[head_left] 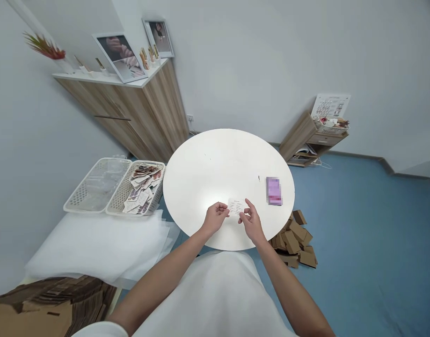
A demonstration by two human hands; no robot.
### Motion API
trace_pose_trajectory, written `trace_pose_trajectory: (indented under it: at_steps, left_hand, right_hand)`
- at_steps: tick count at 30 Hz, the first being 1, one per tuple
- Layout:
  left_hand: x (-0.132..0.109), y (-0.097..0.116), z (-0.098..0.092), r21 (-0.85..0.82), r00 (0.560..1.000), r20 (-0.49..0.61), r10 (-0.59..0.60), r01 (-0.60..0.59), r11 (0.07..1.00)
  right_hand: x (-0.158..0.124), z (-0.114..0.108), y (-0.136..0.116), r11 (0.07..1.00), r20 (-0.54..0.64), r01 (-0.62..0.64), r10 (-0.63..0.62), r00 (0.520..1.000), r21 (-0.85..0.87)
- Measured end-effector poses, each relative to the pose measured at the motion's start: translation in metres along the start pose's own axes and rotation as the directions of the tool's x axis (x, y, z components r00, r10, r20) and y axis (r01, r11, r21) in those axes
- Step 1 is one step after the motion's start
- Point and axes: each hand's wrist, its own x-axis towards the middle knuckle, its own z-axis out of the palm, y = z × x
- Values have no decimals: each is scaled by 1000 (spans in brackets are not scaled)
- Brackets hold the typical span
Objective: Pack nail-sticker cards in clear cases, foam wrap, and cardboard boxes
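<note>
Both hands meet over the near edge of a round white table [215, 164]. Between them is a small white card [236, 205] with printed lines. My left hand [215, 217] pinches the card's left edge with curled fingers. My right hand [250, 220] pinches its right edge between thumb and fingers. A purple, blurred, phone-like thing [273, 190] lies flat on the table just right of my hands. A tiny dark speck [258, 178] sits beside it.
Two white baskets stand at the left: one [95, 185] with clear wrappers, one [144, 187] full of printed cards. White sheets [95, 243] cover a surface below them. Brown boxes [295, 238] lie on the blue floor at the right. Flat cardboard [49, 299] is stacked at bottom left.
</note>
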Motion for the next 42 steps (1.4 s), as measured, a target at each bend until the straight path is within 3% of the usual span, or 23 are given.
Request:
trace_pose_trajectory:
  at_steps: [3,5,7,9,13,18,21,25,31,35,42]
  left_hand:
    - [2,-4,9,41,998,-55,-31,34,999]
    - [2,-5,14,135,989,-149,-20,40,990]
    - [0,-4,20,256,977,-208,32,23,966]
    - [-4,-1,27,311,987,-149,61,-12,950]
    - [-8,7,42,101,1000,26,3,-6,995]
    - [0,3,43,-56,995,-37,-92,90,994]
    - [8,-3,36,-21,989,-98,-112,111,994]
    - [17,-7,23,105,986,-136,-99,114,988]
    - [21,-4,8,201,990,-117,-77,100,974]
    - [20,-8,4,240,993,-84,-83,101,965]
    - [16,-27,0,271,993,-86,-82,102,957]
  right_hand:
    - [9,-9,7,1000,65,-18,17,998,16]
    - [14,-13,10,1000,86,-23,25,996,-19]
    - [17,-15,11,992,26,-4,8,1000,-128]
    - [18,-15,9,958,-34,63,-75,997,-280]
    - [18,-11,8,802,97,304,-298,950,-514]
    - [15,-2,11,581,246,441,-385,890,-684]
    - [13,1,13,539,332,489,-367,869,-685]
    - [14,-3,18,589,324,495,-377,868,-639]
    - [20,-17,28,740,165,344,-307,937,-578]
    - [23,-19,32,815,218,284,-198,956,-506]
    - [24,-13,44,833,272,250,-126,954,-494]
